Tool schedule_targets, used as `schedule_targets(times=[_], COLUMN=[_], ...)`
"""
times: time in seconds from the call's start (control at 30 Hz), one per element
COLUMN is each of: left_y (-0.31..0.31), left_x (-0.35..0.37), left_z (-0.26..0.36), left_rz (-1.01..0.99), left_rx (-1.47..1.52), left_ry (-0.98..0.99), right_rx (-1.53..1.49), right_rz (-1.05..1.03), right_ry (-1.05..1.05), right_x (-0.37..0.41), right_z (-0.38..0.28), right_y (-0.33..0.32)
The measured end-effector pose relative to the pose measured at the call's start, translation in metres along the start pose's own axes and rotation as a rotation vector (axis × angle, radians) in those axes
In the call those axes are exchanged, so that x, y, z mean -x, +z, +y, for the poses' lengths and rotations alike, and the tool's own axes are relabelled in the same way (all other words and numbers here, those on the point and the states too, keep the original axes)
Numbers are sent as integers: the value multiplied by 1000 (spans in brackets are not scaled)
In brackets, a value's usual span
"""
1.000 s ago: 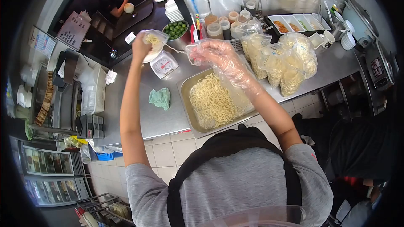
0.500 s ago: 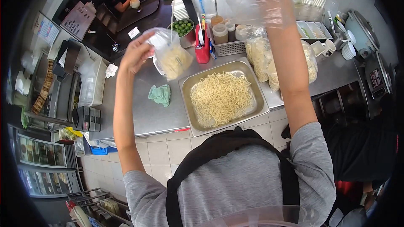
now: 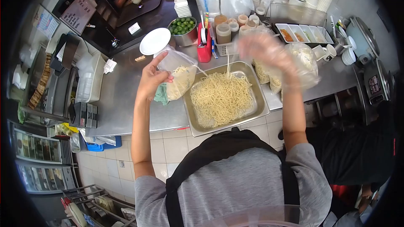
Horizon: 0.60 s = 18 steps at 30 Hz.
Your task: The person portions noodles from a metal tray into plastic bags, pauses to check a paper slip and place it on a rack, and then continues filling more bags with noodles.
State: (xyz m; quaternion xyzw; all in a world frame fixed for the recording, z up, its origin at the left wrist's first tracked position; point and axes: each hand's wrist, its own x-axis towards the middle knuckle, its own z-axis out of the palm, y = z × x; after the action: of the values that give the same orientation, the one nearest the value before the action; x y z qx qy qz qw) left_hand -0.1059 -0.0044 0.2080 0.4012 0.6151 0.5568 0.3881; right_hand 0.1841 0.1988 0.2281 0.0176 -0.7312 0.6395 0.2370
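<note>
My left hand is closed on the rim of a clear plastic bag with pale noodles inside. The bag hangs at the left edge of a steel tray, partly over a green cloth. A loose heap of yellow noodles fills the middle of the tray. Above the tray's back right corner is my right hand, in a clear plastic glove and smeared by motion, so its fingers cannot be made out. A few noodle strands stand out near the tray's back edge, left of that hand.
Filled plastic bags sit right of the tray. Behind it stand a red tape dispenser, sauce bottles and a pot of green limes. A white plate lies back left. A person in black stands at right.
My right hand has come down from high at the back towards the tray. My left hand has moved right and lower with the bag, uncovering the white plate.
</note>
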Motion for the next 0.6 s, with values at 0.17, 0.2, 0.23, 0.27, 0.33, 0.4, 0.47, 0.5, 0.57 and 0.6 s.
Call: schedule_targets(times=[0.17, 0.2, 0.23, 0.27, 0.33, 0.4, 0.47, 0.5, 0.57, 0.6], left_y=[25, 27, 32, 38, 43, 41, 41, 40, 35, 31], left_x=[17, 19, 22, 25, 26, 26, 26, 26, 26, 25], left_z=[-21, -23, -22, -20, -20, -19, -20, -21, -23, -23], left_rz=[-23, -55, -43, -31, -26, -36, -54, -62, -61, -60], left_rx=[-47, -47, -52, -58, -61, -61, -84, -95, -55, -35], left_ry=[180, 166, 166, 167, 158, 137, 137, 136, 141, 145], right_rx=[956, 892, 830, 886, 1042, 1118, 1198, 1252, 1286, 1268], right_rz=[76, 98, 117, 46, -171, -409, -534, -541, -555, -562], right_ry=[-145, -197, -250, -246, -114, 343, 527, 482, 347, 257], right_x=[-9, -23, -37, -42, -54, -84, -102, -106, -117, -130], right_z=[86, 94, 103, 89, 41, 39, 46, 55, 65, 64], right_y=[51, 68, 84, 96, 116, 131, 136, 138, 131, 120])
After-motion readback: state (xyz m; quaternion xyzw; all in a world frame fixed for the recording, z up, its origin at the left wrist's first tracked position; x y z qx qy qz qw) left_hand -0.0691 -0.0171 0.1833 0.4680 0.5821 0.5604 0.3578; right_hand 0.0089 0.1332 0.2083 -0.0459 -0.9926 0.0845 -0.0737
